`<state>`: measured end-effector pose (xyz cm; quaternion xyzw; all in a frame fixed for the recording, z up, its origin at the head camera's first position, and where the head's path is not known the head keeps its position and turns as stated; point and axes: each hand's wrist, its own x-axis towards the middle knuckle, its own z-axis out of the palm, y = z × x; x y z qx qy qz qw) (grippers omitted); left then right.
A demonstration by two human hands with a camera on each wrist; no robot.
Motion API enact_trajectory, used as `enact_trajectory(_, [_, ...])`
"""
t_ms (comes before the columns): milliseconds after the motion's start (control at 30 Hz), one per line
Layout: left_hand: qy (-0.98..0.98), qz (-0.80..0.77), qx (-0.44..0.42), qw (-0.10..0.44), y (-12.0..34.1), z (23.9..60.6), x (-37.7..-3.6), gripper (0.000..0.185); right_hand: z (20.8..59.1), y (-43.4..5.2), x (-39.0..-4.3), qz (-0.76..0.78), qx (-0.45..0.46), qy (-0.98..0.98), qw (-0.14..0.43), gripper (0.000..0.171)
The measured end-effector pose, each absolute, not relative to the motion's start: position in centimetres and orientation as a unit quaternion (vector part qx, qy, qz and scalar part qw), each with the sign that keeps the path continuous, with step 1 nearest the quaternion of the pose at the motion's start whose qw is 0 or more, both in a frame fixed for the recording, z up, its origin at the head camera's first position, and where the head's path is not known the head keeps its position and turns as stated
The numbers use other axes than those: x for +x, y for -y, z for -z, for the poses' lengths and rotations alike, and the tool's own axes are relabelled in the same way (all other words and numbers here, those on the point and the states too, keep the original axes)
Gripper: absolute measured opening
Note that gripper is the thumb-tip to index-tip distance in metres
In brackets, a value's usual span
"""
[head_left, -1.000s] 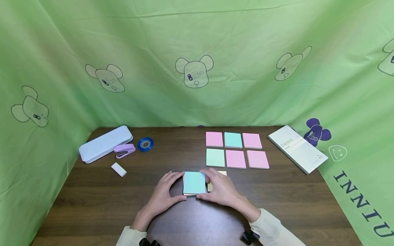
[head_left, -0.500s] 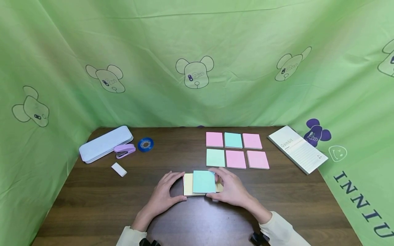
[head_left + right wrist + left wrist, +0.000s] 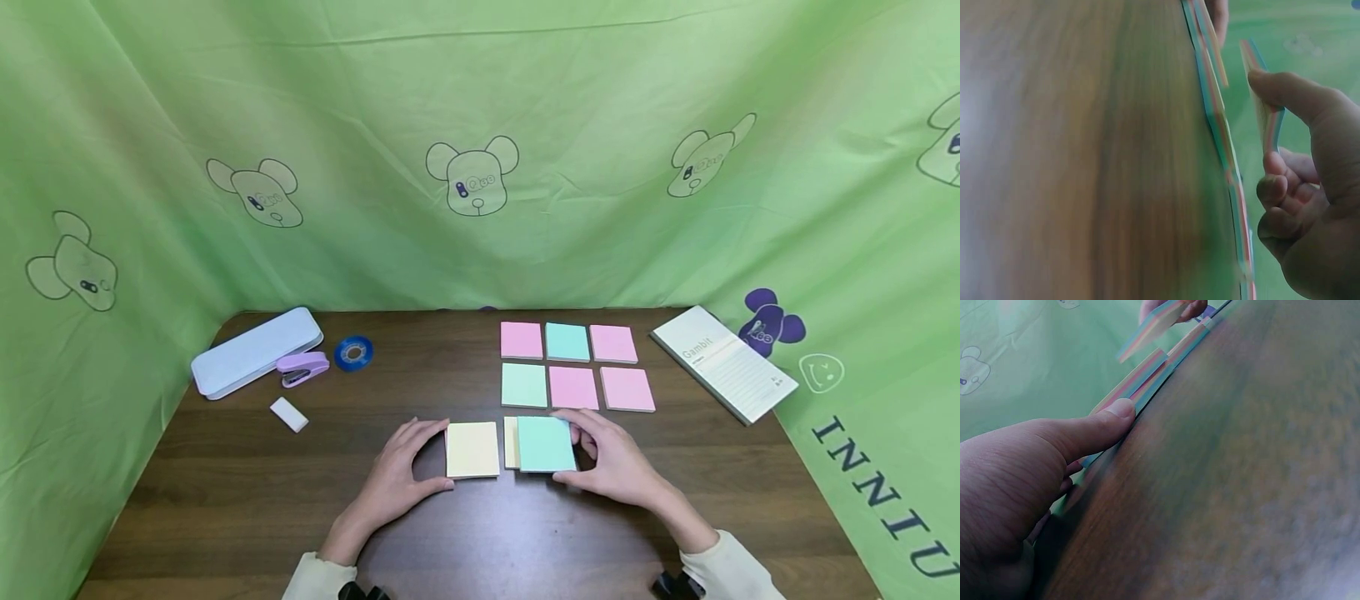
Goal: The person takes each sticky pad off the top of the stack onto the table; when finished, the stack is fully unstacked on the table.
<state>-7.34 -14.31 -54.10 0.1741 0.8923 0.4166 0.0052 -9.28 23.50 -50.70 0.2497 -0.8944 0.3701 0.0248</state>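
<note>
My left hand [image 3: 402, 469] grips a sticky note stack with a pale yellow top [image 3: 472, 450], thumb at its near edge and fingers at its far edge. Pink and blue layers show along the side of that stack [image 3: 1139, 378] in the left wrist view. Between thumb and fingers, my right hand [image 3: 615, 464] holds a teal-topped sticky note pad [image 3: 545, 444], raised off the table. Its striped edge, blue through pink to pale yellow, shows on the held pad [image 3: 1270, 132] in the right wrist view. Partly hidden beneath it lies another yellow-topped stack [image 3: 511, 443].
Two rows of pink, teal and mint sticky note pads [image 3: 573, 388] lie behind the hands. A notepad [image 3: 723, 362] is at the right. Leftward are a pale blue case [image 3: 257, 352], a purple stapler [image 3: 302, 367], blue tape [image 3: 353, 353] and a white eraser [image 3: 288, 414].
My right hand has carried the teal-topped pad rightward off the left stack, uncovering its yellow top, to over the right stack. The left hand has stayed in place.
</note>
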Motion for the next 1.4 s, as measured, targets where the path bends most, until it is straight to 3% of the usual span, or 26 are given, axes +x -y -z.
enact_trajectory(533, [-0.893,-0.419,0.163,0.027,14.2,53.8,-7.4,0.087,51.2,-28.6,-9.5,-0.331,0.222,0.916,0.034,0.075])
enact_trajectory(833, [-0.891,-0.422,0.166,0.023,14.3,53.9,-7.3,0.087,51.1,-28.9,-9.4,-0.288,0.209,0.935,0.005,0.084])
enact_trajectory(1167, [-0.891,-0.422,0.168,0.023,14.3,53.9,-7.4,0.087,51.3,-28.9,-9.5,-0.288,0.221,0.932,0.006,0.074])
enact_trajectory(1400, [-0.893,-0.419,0.165,0.025,14.3,54.0,-7.4,0.087,51.2,-28.7,-9.6,-0.297,0.224,0.928,0.013,0.088])
